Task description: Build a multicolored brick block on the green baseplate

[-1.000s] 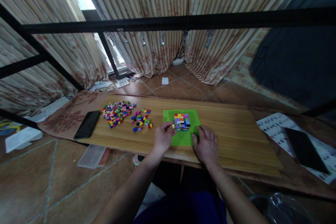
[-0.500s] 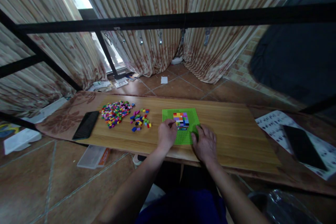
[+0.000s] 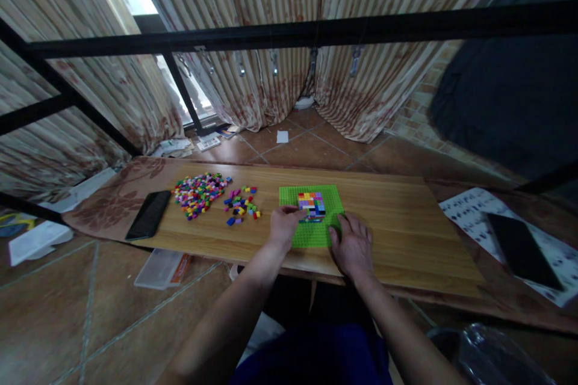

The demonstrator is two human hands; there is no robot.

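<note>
A green studded baseplate (image 3: 311, 237) lies on the wooden board. On it stands a low block of multicoloured building bricks (image 3: 311, 203), fixed near the middle. My left hand (image 3: 284, 225) is at the near left corner of this block, its thumb and fingers drawn together in a pinch. Whatever may be between the fingertips is too small to make out. Flat across the baseplate's right edge rests my right hand (image 3: 353, 245), its fingers stretched out and holding nothing.
Left of the baseplate lie a small scatter of loose bricks (image 3: 242, 207) and a large brick pile (image 3: 198, 192). A black phone (image 3: 148, 215) is at the far left. Another dark device (image 3: 524, 251) sits on a printed sheet (image 3: 467, 210) at the right. A black metal bar (image 3: 280, 36) crosses beyond.
My left hand has shifted slightly left, and its fingers have stretched out more along the brick block's near left corner. My right hand has stayed in place on the baseplate's edge.
</note>
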